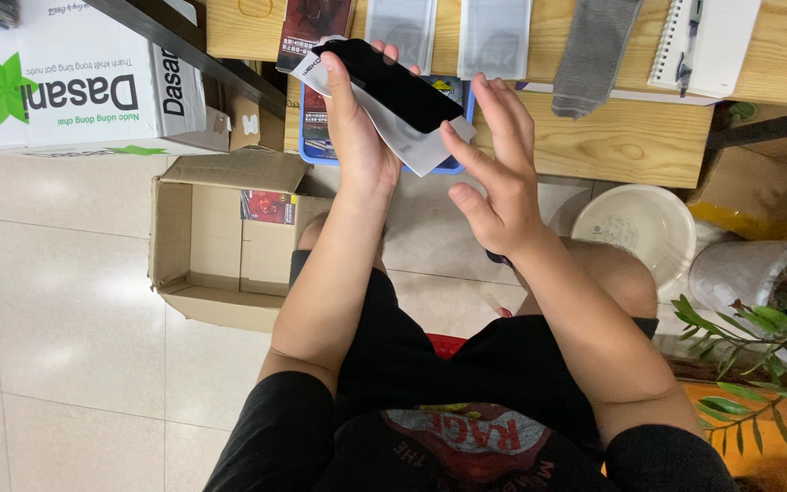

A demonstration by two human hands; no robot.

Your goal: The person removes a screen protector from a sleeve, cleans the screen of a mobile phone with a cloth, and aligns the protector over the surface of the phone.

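the fingers (384, 53) of the left hand (357, 128) are wrapped around a flat black rectangular phone-shaped slab (398, 84), gripping it by its edges together with a thin white paper sleeve (412, 146) lying under it, both held up in front of the body above the lap. the right hand (494, 182) is open, fingers spread and slightly curled, holding nothing; its forefinger tip touches or sits just beside the lower corner of the white sleeve. this looks like the step of separating the black slab from its sleeve, or smoothing one against the other; a next move would call for a fine pinch at that corner while the left grip keeps steady. beyond the hands lie a blue-edged tray (462, 128) and a light wooden table (612, 137) carrying two grey flat packets (494, 36), a grey cloth strip (589, 55) and a spiral notebook (703, 41). an open brown cardboard box (216, 246) sits on the tiled floor (56, 301), a white plastic bucket (635, 228) to the right.
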